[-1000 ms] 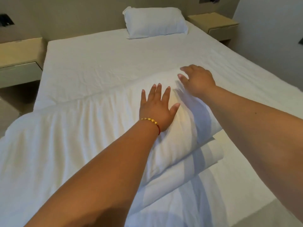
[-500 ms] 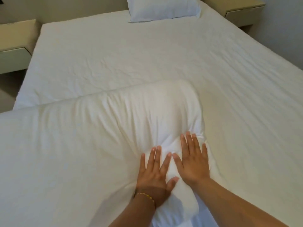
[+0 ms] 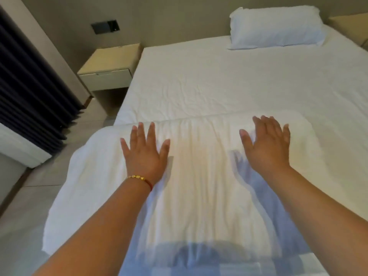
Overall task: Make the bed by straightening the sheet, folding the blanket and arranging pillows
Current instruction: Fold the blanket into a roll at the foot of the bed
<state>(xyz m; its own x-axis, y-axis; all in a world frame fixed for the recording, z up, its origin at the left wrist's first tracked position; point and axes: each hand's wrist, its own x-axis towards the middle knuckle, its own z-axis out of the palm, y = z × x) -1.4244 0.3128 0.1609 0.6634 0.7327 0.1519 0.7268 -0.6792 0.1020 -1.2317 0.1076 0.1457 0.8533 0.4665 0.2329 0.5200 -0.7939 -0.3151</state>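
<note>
A folded white blanket (image 3: 199,176) lies across the near end of the bed, its left end hanging past the mattress edge. My left hand (image 3: 144,154), with a gold bead bracelet at the wrist, rests flat on its left part with fingers spread. My right hand (image 3: 267,146) lies flat on its right part, also spread, holding nothing. The white sheet (image 3: 229,86) beyond the blanket is mostly smooth with small creases. A single white pillow (image 3: 275,26) sits at the head of the bed on the right.
A beige nightstand (image 3: 108,66) stands left of the bed head, another (image 3: 350,24) at the far right. Dark curtains (image 3: 29,86) hang along the left wall. Tiled floor (image 3: 23,216) runs along the bed's left side.
My hands were pressed side by side near the blanket's right end; they have spread apart, the left one going far left. The view has swung left and up, showing curtain and floor.
</note>
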